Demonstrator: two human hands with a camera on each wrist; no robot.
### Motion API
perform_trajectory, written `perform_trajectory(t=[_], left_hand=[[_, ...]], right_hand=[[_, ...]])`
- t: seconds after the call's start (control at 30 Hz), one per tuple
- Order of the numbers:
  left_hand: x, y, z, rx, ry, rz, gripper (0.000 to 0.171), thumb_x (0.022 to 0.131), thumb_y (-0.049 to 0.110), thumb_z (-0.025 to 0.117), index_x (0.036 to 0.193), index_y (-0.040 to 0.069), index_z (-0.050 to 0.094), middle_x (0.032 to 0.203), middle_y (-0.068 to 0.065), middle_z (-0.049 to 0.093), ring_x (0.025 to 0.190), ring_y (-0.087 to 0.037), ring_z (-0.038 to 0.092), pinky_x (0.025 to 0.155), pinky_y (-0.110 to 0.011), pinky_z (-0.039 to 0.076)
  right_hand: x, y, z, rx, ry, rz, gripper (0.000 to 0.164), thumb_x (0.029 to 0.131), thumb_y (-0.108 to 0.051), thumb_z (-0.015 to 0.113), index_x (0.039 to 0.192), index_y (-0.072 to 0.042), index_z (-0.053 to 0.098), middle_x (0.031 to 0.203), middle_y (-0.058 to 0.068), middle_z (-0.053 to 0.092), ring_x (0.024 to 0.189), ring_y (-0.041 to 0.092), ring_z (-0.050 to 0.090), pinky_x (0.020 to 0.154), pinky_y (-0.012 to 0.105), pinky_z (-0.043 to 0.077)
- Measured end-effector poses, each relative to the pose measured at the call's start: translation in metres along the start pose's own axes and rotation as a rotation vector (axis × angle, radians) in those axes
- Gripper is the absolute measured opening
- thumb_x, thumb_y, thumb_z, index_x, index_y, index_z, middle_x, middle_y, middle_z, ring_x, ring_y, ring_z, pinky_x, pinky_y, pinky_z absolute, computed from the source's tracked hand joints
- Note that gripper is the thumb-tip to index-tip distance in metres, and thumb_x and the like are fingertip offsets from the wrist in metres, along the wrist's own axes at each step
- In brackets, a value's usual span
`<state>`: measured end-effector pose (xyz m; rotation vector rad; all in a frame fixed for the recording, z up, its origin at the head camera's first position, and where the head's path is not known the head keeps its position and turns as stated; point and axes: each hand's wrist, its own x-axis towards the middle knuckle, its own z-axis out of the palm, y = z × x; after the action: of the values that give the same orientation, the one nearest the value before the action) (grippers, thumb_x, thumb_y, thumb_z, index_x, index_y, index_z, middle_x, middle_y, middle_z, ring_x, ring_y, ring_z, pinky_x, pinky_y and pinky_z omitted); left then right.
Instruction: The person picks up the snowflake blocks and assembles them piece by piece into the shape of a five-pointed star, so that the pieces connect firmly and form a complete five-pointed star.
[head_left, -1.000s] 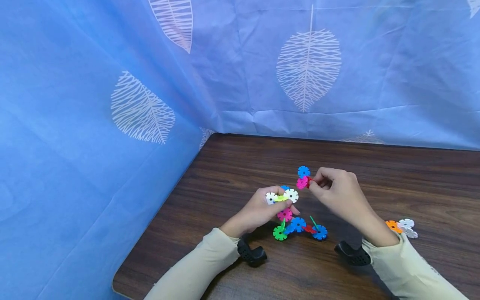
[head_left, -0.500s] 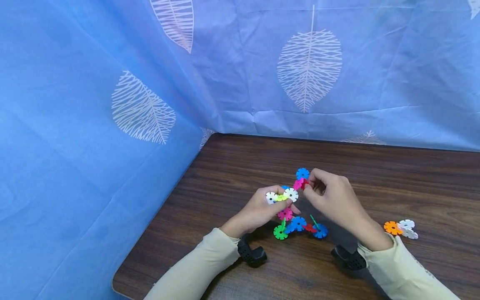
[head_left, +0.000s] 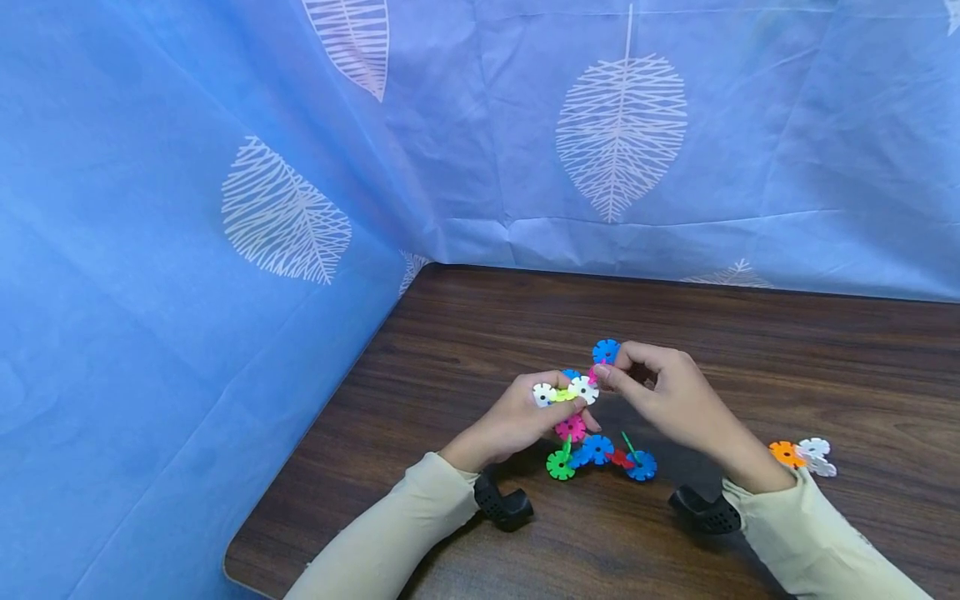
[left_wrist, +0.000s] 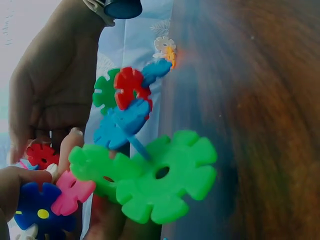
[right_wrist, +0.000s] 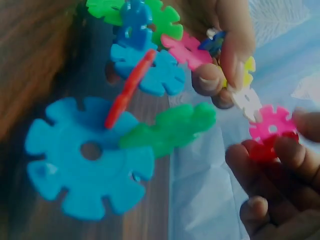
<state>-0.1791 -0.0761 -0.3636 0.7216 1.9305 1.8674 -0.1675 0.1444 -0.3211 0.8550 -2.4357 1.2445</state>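
Together above the desk (head_left: 480, 308): left hand (head_left: 528, 410) and right hand (head_left: 663, 387), each pinching slotted discs

In the head view, both hands are well in from the desk's left edge and nearer to each other than to its far edge. The left hand's thumb presses a disc chain (head_left: 597, 449) against its fingers at a yellow disc (head_left: 562, 395), which sits between two white ones. From there the chain runs toward the desk's near edge, through pink, to a green disc (head_left: 561, 465) on one side and a blue disc (head_left: 641, 465) on the other. The right hand's thumb and forefinger pinch a small cluster with a blue piece (head_left: 606, 352) at its tip. Beside the right sleeve (head_left: 817, 533), an orange disc (head_left: 787, 454) lies against white discs (head_left: 813, 448) on the desk. Blue leaf-printed cloth (head_left: 480, 125) hangs past the far and left edges.

From the left wrist, a large green piece (left_wrist: 167, 177) fills the foreground, and a dark blue disc (left_wrist: 37, 210) and a pink link (left_wrist: 73, 192) are close to the left thumb.

From the right wrist, the right thumb and a finger pinch a red disc (right_wrist: 264, 150). The pink disc (right_wrist: 272, 124) joined to it meets the edge of a white disc (right_wrist: 246, 104) at the left hand; I cannot tell whether their slots interlock.
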Motion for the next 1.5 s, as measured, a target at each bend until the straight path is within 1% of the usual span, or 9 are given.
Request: perform_trajectory(t=[0.17, 0.33, 0.5, 0.7, 0.87, 1.07, 1.17, 1.3, 1.5], left_hand=[[0.0, 0.001, 0.0, -0.016, -0.025, 0.018, 0.021, 0.106, 0.008, 0.058, 0.113, -0.012, 0.058, 0.1, -0.017, 0.077, 0.083, -0.01, 0.067, 0.07, -0.022, 0.054], [0.0, 0.003, 0.001, -0.025, -0.034, 0.026, 0.018, 0.106, 0.008, 0.059, 0.111, -0.009, 0.058, 0.101, -0.018, 0.077, 0.082, -0.01, 0.068, 0.068, -0.023, 0.053], [0.0, 0.004, 0.003, -0.021, 0.013, 0.004, 0.017, 0.106, 0.01, 0.06, 0.112, -0.006, 0.061, 0.101, -0.016, 0.078, 0.08, -0.01, 0.067, 0.068, -0.024, 0.054], [0.0, 0.005, 0.006, 0.008, 0.081, -0.034, 0.023, 0.106, 0.015, 0.061, 0.118, -0.005, 0.063, 0.099, -0.012, 0.078, 0.084, -0.011, 0.069, 0.074, -0.029, 0.06], [0.0, 0.004, 0.007, -0.027, 0.066, -0.032, 0.021, 0.105, 0.01, 0.061, 0.116, -0.009, 0.061, 0.097, -0.014, 0.078, 0.084, -0.013, 0.07, 0.075, -0.027, 0.06], [-0.001, 0.007, 0.007, -0.048, 0.051, -0.01, 0.011, 0.104, 0.004, 0.061, 0.11, -0.006, 0.06, 0.095, -0.015, 0.077, 0.077, -0.014, 0.07, 0.074, -0.025, 0.06], [-0.001, 0.008, 0.007, -0.025, 0.045, 0.0, 0.008, 0.104, 0.004, 0.061, 0.107, -0.004, 0.06, 0.093, -0.015, 0.077, 0.077, -0.013, 0.071, 0.074, -0.024, 0.059], [-0.002, 0.008, 0.006, -0.022, 0.041, 0.002, 0.009, 0.103, 0.003, 0.062, 0.108, -0.004, 0.061, 0.093, -0.016, 0.076, 0.078, -0.014, 0.071, 0.074, -0.026, 0.06], [-0.002, 0.01, 0.004, -0.01, 0.021, -0.021, 0.018, 0.104, 0.01, 0.063, 0.115, -0.004, 0.062, 0.099, -0.014, 0.078, 0.081, -0.014, 0.068, 0.071, -0.024, 0.057]], right_hand=[[0.0, -0.001, 0.001, 0.033, 0.005, 0.074, 0.03, 0.102, -0.015, 0.068, 0.074, -0.018, 0.059, 0.069, -0.004, 0.062, 0.054, 0.017, 0.054, 0.05, 0.028, 0.04], [-0.001, -0.003, -0.001, 0.118, -0.013, 0.114, 0.03, 0.103, -0.015, 0.066, 0.074, -0.012, 0.059, 0.071, 0.0, 0.063, 0.071, 0.021, 0.068, 0.055, 0.029, 0.048], [-0.002, -0.005, 0.0, 0.151, 0.017, 0.127, 0.027, 0.101, -0.015, 0.069, 0.075, -0.013, 0.062, 0.067, 0.0, 0.057, 0.061, 0.016, 0.057, 0.051, 0.03, 0.043], [-0.004, -0.008, 0.006, 0.108, 0.078, 0.123, 0.028, 0.098, -0.018, 0.074, 0.073, -0.019, 0.064, 0.061, -0.001, 0.048, 0.053, 0.018, 0.041, 0.046, 0.031, 0.035], [-0.004, -0.008, 0.003, 0.095, 0.047, 0.118, 0.028, 0.099, -0.016, 0.073, 0.073, -0.018, 0.064, 0.063, -0.002, 0.051, 0.053, 0.018, 0.044, 0.047, 0.03, 0.036], [-0.002, -0.008, -0.003, 0.17, -0.029, 0.208, 0.029, 0.102, -0.021, 0.069, 0.076, -0.009, 0.065, 0.073, 0.006, 0.062, 0.068, 0.028, 0.06, 0.058, 0.032, 0.048], [-0.002, -0.009, -0.004, 0.172, -0.048, 0.22, 0.029, 0.102, -0.022, 0.07, 0.076, -0.01, 0.064, 0.071, 0.007, 0.058, 0.066, 0.025, 0.056, 0.058, 0.032, 0.047], [-0.002, -0.011, -0.004, 0.131, -0.042, 0.165, 0.027, 0.099, -0.019, 0.073, 0.074, -0.014, 0.063, 0.064, 0.003, 0.05, 0.057, 0.02, 0.045, 0.05, 0.031, 0.04], [0.0, -0.01, -0.004, 0.092, -0.015, 0.111, 0.03, 0.1, -0.018, 0.072, 0.072, -0.018, 0.062, 0.063, 0.001, 0.051, 0.053, 0.018, 0.043, 0.048, 0.03, 0.037]])
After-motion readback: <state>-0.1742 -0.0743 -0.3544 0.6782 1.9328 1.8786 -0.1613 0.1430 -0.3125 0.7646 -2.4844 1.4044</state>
